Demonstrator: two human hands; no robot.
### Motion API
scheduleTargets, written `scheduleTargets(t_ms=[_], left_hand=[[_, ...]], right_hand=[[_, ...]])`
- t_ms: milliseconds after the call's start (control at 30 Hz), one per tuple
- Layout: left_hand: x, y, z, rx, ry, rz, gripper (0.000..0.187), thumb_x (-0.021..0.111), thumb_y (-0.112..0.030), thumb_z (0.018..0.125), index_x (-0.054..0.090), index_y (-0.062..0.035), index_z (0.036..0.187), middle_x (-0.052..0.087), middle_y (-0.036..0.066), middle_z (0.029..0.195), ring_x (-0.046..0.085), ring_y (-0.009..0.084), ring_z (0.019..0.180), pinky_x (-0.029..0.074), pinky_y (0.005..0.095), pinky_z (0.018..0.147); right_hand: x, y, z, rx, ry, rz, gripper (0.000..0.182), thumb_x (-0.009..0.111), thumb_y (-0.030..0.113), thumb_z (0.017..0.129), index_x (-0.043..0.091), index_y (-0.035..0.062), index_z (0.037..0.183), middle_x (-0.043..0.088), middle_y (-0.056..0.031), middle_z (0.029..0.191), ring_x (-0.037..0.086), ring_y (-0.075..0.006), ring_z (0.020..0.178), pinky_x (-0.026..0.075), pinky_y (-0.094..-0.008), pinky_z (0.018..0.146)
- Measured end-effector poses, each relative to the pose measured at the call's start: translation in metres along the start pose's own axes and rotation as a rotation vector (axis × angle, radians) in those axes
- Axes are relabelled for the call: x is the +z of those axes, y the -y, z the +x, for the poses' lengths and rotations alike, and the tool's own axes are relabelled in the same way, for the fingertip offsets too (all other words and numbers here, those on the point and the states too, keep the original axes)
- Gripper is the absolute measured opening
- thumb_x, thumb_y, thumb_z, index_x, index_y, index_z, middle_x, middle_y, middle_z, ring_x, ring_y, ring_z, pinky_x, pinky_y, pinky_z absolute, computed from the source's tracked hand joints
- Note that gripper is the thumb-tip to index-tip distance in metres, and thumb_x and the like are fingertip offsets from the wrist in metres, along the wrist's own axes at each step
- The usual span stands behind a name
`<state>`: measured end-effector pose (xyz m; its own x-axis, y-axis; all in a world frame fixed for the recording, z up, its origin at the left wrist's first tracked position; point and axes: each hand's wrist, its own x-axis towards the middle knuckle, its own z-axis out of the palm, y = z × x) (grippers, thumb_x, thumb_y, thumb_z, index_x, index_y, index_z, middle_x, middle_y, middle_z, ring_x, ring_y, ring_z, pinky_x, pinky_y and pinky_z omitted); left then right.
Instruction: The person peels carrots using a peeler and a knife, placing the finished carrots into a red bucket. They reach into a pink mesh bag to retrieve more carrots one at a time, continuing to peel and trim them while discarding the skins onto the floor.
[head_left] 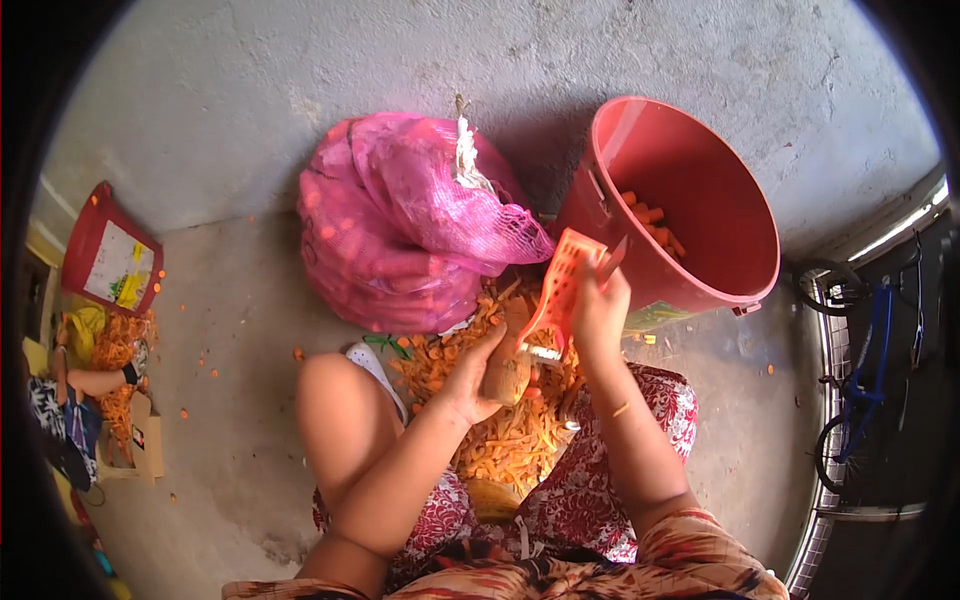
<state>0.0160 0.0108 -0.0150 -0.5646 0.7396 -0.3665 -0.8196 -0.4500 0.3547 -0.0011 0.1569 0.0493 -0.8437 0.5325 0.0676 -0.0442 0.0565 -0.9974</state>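
My left hand (468, 384) is closed round a thick carrot (507, 372), whose blunt end points toward me. My right hand (601, 308) grips an orange peeler (563, 285) with a perforated body; its metal blade lies against or very near the carrot's side. A dark red, pointed piece stands out above the right fingers, and I cannot make out what it is. Below both hands, a heap of orange peelings (511, 442) lies between my legs. Peeled carrots (652, 222) rest inside the tall red bucket (690, 170) beyond my right hand.
A pink mesh sack (400, 220) full of carrots leans by the wall, left of the bucket. At far left are another red bucket (112, 250), more peelings (117, 345) and a person's arm (98, 382). A blue bicycle (868, 370) stands at far right.
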Motion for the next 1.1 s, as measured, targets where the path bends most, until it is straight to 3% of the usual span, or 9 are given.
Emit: scheduleTargets(t_ms=[233,333,500,600,667,733,867,1000,1100], left_hand=[[0.016,0.001,0.003,0.103,-0.023,-0.207,0.039,0.028,-0.034,0.090,0.044,-0.0061,0.111,0.056,0.006,0.097,0.056,0.0180,0.085,0.046,0.0320,0.076],[0.022,0.000,0.006,0.108,-0.143,-0.234,0.032,0.029,-0.028,0.089,0.048,-0.0071,0.105,0.058,0.006,0.091,0.058,0.0193,0.078,0.050,0.0373,0.060],[0.012,0.006,0.003,0.056,-0.058,-0.036,0.033,0.029,-0.031,0.089,0.048,-0.0068,0.100,0.058,0.008,0.081,0.058,0.0191,0.065,0.049,0.0341,0.056],[0.024,0.015,-0.012,-0.019,-0.056,0.228,0.039,0.032,-0.040,0.088,0.048,-0.0064,0.096,0.057,0.010,0.074,0.057,0.0190,0.058,0.047,0.0298,0.054],[0.024,0.022,-0.018,-0.094,0.028,0.316,0.042,0.034,-0.044,0.087,0.048,-0.0056,0.096,0.057,0.010,0.076,0.056,0.0189,0.060,0.047,0.0293,0.054],[0.026,0.022,-0.017,-0.042,0.016,0.289,0.039,0.039,-0.043,0.085,0.045,-0.0062,0.097,0.056,0.010,0.077,0.056,0.0181,0.062,0.047,0.0292,0.054],[0.001,0.008,-0.001,0.016,-0.024,-0.014,0.050,0.052,-0.047,0.076,0.041,-0.0065,0.103,0.053,0.008,0.079,0.057,0.0197,0.070,0.049,0.0330,0.054],[0.019,-0.005,0.005,0.183,-0.071,-0.131,0.040,0.038,-0.038,0.085,0.044,-0.0071,0.109,0.056,0.008,0.094,0.057,0.0209,0.081,0.049,0.0347,0.064],[0.015,0.001,0.007,0.174,-0.084,-0.256,0.035,0.033,-0.033,0.089,0.046,-0.0081,0.110,0.056,0.006,0.098,0.056,0.0199,0.085,0.047,0.0359,0.070]], right_hand=[[0.014,-0.010,-0.031,-0.075,0.156,-0.016,0.017,0.046,0.014,0.086,0.051,-0.0004,0.078,0.051,-0.0025,0.058,0.043,-0.0040,0.055,0.038,-0.0234,0.048],[0.014,-0.013,-0.032,-0.105,0.146,-0.077,0.019,0.047,0.013,0.085,0.047,-0.0006,0.072,0.048,-0.0066,0.053,0.040,-0.0069,0.052,0.036,-0.0262,0.047],[0.010,-0.027,-0.026,-0.214,0.085,-0.291,0.020,0.049,0.011,0.083,0.045,-0.0003,0.067,0.045,-0.0136,0.053,0.039,-0.0125,0.049,0.036,-0.0300,0.047],[-0.008,-0.037,0.020,-0.251,-0.204,-0.245,0.020,0.051,0.012,0.082,0.045,-0.0009,0.067,0.043,-0.0174,0.054,0.039,-0.0151,0.049,0.036,-0.0298,0.048],[-0.023,-0.026,0.041,-0.316,-0.389,-0.579,0.017,0.049,0.013,0.083,0.049,-0.0010,0.074,0.046,-0.0125,0.053,0.038,-0.0112,0.049,0.035,-0.0267,0.048],[-0.028,-0.015,0.049,-0.141,-0.386,-0.273,0.017,0.047,0.015,0.085,0.053,-0.0008,0.081,0.049,-0.0050,0.055,0.039,-0.0070,0.050,0.035,-0.0232,0.047],[-0.015,-0.013,0.031,-0.202,-0.220,-0.072,0.029,0.045,0.019,0.087,0.043,0.0065,0.061,0.040,0.0046,0.049,0.034,-0.0034,0.043,0.027,-0.0214,0.038],[0.009,0.013,-0.022,0.027,0.061,0.127,0.017,0.045,0.015,0.087,0.051,0.0035,0.075,0.046,0.0031,0.056,0.040,-0.0035,0.045,0.032,-0.0193,0.040],[0.015,-0.013,-0.031,-0.100,0.113,-0.159,0.016,0.046,0.012,0.086,0.052,-0.0003,0.077,0.052,-0.0050,0.059,0.045,-0.0076,0.054,0.039,-0.0242,0.049]])
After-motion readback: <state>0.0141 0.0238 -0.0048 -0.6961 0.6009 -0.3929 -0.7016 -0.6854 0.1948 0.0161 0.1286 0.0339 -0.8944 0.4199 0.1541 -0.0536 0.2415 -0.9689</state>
